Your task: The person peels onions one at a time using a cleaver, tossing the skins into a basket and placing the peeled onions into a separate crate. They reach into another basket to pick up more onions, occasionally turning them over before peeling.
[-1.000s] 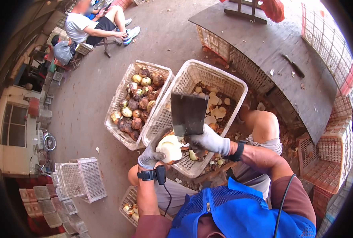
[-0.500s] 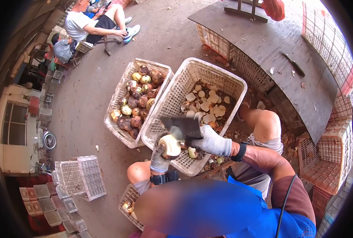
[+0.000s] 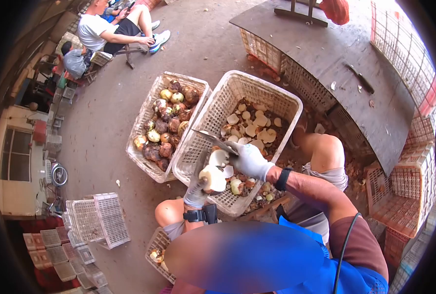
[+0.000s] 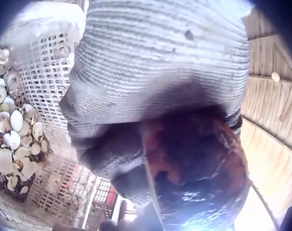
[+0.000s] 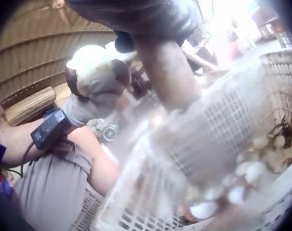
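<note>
In the head view my gloved left hand [image 3: 195,192] grips a large round tuber [image 3: 213,179], its white flesh bared on the upper side. Dark brown skin shows on the tuber [image 4: 194,168] in the left wrist view, with my fingers curled round it. My gloved right hand [image 3: 251,160] grips a cleaver, its dark blade [image 3: 212,140] seen nearly edge-on just beyond the tuber. The cleaver's wooden handle [image 5: 167,72] stands out below the glove in the right wrist view. A white slice [image 3: 219,158] overlaps the blade's near side. Below both hands is a white plastic crate [image 3: 287,95] with pale parings [image 3: 257,128].
A second crate [image 3: 132,134] on the left holds brown and greenish unpeeled tubers [image 3: 165,126]. On the right a curved dark table [image 3: 335,59] carries a knife [image 3: 360,78]. A small crate [image 3: 154,267] stands by my left leg. Seated people [image 3: 100,32] are at the far left.
The cleaver has come down from above the crate and turned from broadside to nearly edge-on. A white slice now shows beside the tuber, which stays in my left hand.
</note>
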A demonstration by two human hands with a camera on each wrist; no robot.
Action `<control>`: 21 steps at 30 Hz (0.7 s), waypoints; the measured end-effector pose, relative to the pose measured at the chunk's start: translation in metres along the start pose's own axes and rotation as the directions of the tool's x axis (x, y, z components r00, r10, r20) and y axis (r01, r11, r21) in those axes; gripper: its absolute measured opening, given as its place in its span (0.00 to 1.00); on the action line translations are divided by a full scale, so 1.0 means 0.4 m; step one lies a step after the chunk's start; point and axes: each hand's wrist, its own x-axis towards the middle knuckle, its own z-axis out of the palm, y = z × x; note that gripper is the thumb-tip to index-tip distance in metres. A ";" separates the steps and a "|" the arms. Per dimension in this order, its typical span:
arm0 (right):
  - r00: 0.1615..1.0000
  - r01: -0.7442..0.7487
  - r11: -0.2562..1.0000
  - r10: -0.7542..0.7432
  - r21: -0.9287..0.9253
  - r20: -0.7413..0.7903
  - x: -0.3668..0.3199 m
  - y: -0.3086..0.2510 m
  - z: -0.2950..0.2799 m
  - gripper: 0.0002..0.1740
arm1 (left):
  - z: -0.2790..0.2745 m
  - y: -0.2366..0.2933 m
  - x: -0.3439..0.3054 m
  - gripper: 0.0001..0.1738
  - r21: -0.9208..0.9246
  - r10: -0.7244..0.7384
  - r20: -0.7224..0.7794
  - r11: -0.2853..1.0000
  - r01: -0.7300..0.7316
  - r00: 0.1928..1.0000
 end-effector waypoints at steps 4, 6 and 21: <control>0.999 -0.049 0.997 0.050 -0.060 0.011 0.038 0.040 -0.009 0.21 | -0.052 -0.027 -0.021 0.59 0.012 -0.152 -0.013 0.988 0.152 0.988; 0.998 -0.039 0.973 0.050 0.227 -0.041 0.033 0.072 0.001 0.18 | -0.103 -0.039 -0.024 0.56 0.000 -0.164 -0.030 0.986 0.164 0.986; 0.910 0.263 0.914 -0.341 0.307 0.235 -0.058 -0.022 -0.065 0.30 | -0.092 -0.031 0.015 0.65 0.077 -0.287 0.105 0.957 0.280 0.952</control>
